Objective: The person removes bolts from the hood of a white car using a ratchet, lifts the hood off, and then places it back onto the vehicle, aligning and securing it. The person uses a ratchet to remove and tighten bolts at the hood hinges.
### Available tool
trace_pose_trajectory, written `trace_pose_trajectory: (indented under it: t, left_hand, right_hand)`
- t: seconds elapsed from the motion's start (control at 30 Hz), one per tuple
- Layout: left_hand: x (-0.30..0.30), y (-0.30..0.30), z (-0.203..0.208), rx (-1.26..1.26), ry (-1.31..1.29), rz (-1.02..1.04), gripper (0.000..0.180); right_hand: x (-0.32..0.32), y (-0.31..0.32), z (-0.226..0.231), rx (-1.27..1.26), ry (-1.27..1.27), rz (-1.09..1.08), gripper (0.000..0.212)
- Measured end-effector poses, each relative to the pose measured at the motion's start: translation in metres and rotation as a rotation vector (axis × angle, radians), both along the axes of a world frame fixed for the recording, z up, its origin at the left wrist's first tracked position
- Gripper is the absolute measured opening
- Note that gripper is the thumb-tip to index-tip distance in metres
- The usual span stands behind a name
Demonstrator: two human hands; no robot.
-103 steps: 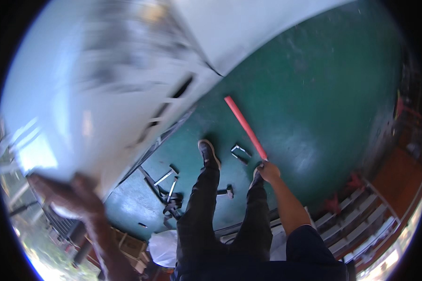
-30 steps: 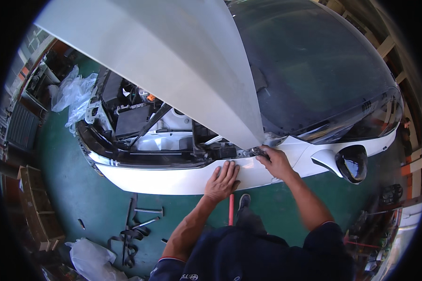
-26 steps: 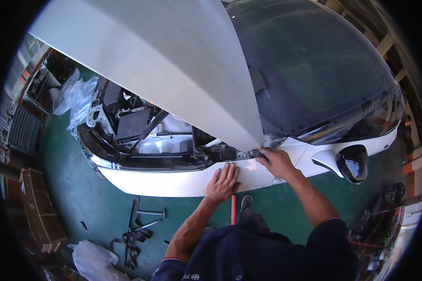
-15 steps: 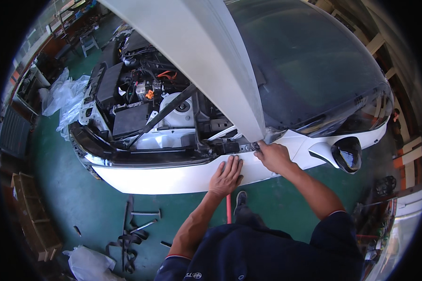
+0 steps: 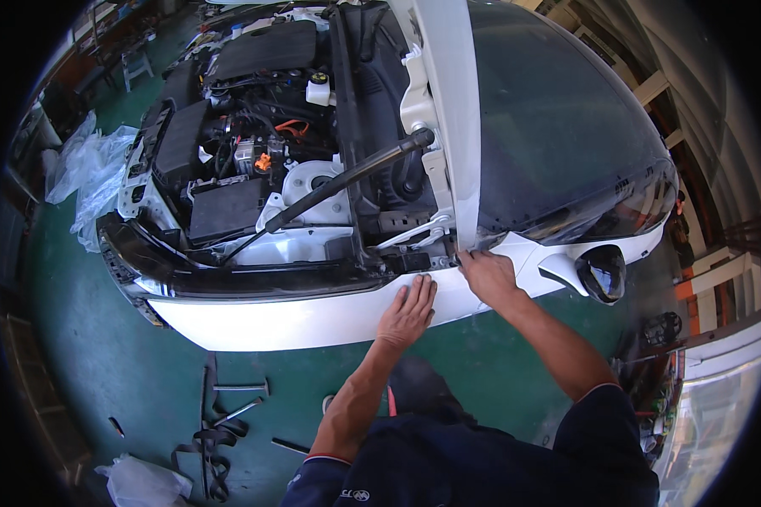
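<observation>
My left hand lies flat on the white front fender, its fingers stretched toward the panel's upper edge. To its right, my right hand reaches in at the rear corner of the raised hood, where hood and fender meet. Its fingers are bent into the gap there; their tips, and whatever they grip, are hidden. A black gas strut slants from the engine bay up to the hood. Close by the right hand, the white hood hinge shows at the hood's foot.
Beyond the fender lies the open engine bay. A side mirror juts out at right, below the windshield. On the green floor are a black strap, several rod-like tools, and plastic sheeting.
The view has shifted, so the hood appears more edge-on and more engine bay shows. My right hand's fingers have turned down into the gap; my left hand stays on the fender.
</observation>
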State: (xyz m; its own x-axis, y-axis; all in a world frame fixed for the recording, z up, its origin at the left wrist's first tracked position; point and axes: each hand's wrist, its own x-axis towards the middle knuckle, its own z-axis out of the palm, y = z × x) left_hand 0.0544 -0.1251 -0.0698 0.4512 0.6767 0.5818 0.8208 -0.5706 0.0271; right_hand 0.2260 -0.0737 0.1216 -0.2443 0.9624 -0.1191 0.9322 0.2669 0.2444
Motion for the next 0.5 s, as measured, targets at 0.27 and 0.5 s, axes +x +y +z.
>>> trace_pose_trajectory:
  t: [0.27,0.5]
  left_hand:
    - [0.0,0.0,-0.003,0.03,-0.011,0.012,0.063]
    - [-0.001,0.0,0.0,-0.011,-0.01,-0.006,0.063]
  right_hand:
    - [-0.019,0.011,-0.021,-0.134,0.487,-0.477,0.042]
    - [0.004,0.002,-0.007,0.105,-0.021,0.158,0.05]
